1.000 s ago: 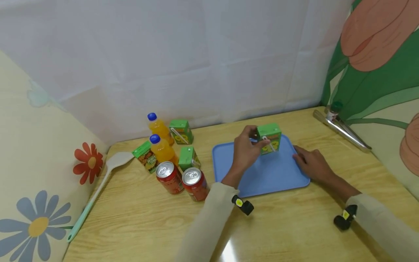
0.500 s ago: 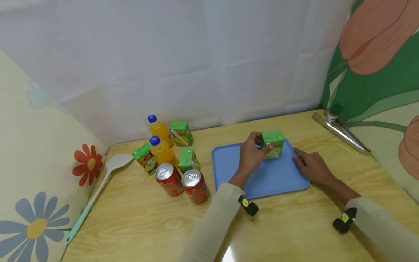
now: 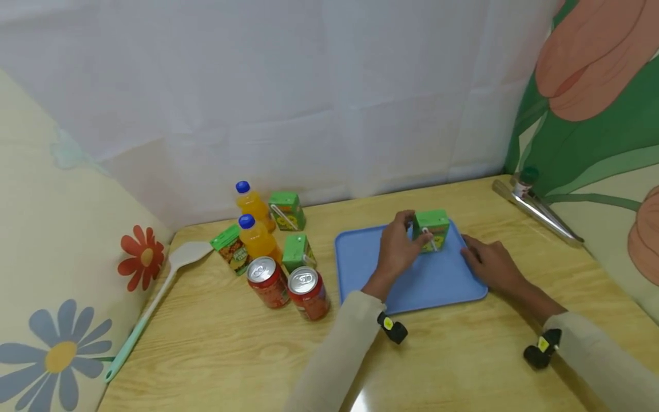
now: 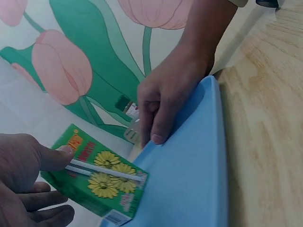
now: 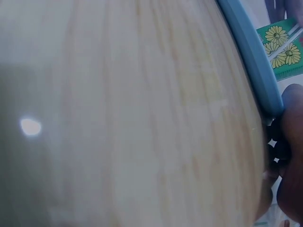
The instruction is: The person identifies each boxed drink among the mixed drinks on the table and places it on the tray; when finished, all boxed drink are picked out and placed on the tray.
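Note:
My left hand (image 3: pixel 399 249) pinches a green juice box (image 3: pixel 434 226) with a white straw on its front, the thumb lying on that front face. The box stands at the back right part of a blue tray (image 3: pixel 360 263); in the left wrist view its lower end meets the tray surface. On the tray's right side my right hand (image 3: pixel 494 263) grips the rim, and the left wrist view has its thumb on top of the edge. Only a corner of the juice box (image 5: pixel 284 47) and part of the right hand (image 5: pixel 293 156) show in the right wrist view.
Left of the tray stand two red cans (image 3: pixel 309 294), two orange drink bottles (image 3: pixel 259 240), more green juice boxes (image 3: pixel 288 212) and a green snack packet (image 3: pixel 231 249). A long-handled spatula (image 3: pixel 154 303) lies far left. Metal tongs (image 3: pixel 540 212) and a green-capped jar (image 3: pixel 524 182) sit back right.
My left hand has moved the juice box slightly right and down onto the back right of the tray. The right hand stays on the rim.

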`<action>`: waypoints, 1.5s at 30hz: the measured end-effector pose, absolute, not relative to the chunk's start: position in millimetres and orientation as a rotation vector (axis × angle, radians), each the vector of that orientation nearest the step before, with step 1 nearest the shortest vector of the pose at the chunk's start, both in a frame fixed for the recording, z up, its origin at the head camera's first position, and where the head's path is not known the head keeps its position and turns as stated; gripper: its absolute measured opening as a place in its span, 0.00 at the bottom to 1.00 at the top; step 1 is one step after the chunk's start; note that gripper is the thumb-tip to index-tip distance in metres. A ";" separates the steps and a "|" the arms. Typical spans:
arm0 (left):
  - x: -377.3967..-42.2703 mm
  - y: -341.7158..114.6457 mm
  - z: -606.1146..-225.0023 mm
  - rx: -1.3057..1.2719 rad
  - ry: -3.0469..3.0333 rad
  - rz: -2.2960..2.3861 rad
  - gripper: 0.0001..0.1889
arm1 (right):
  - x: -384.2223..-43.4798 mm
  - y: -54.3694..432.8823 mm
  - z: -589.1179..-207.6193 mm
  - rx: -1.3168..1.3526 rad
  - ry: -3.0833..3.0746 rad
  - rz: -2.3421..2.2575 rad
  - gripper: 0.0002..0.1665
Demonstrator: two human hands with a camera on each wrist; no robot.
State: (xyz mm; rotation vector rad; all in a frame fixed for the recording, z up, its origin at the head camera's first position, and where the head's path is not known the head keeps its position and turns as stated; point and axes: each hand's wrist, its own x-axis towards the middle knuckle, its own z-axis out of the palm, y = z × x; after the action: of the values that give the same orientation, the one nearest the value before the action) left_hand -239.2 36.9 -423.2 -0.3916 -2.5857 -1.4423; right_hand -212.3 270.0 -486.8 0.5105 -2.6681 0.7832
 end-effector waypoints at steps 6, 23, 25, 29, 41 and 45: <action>-232.6 22.8 -400.0 -0.460 -2.517 -1.392 0.26 | -211.1 269.7 -487.6 0.493 -2.697 0.798 0.23; -191.8 -83.8 -299.9 -0.588 -2.234 -1.538 0.19 | -209.8 271.3 -488.4 0.465 -2.739 0.792 0.24; -186.5 -105.3 -290.8 -0.559 -2.190 -1.525 0.17 | -209.7 271.0 -488.4 0.467 -2.735 0.793 0.24; -177.2 -150.5 -278.7 -0.511 -2.047 -1.485 0.12 | -209.7 270.0 -485.9 0.481 -2.727 0.792 0.24; -179.6 -274.7 -315.9 0.096 -2.137 -1.180 0.19 | -208.6 272.1 -483.1 0.487 -2.693 0.796 0.25; -181.5 -301.5 -342.2 0.240 -2.259 -1.145 0.25 | -209.0 270.8 -484.8 0.502 -2.696 0.812 0.24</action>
State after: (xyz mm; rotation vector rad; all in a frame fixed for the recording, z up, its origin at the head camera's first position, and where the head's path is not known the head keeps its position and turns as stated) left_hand -181.5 -301.5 -342.2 0.2397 -2.2591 -1.1451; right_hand -209.0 270.8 -484.8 0.5016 -2.6958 0.8123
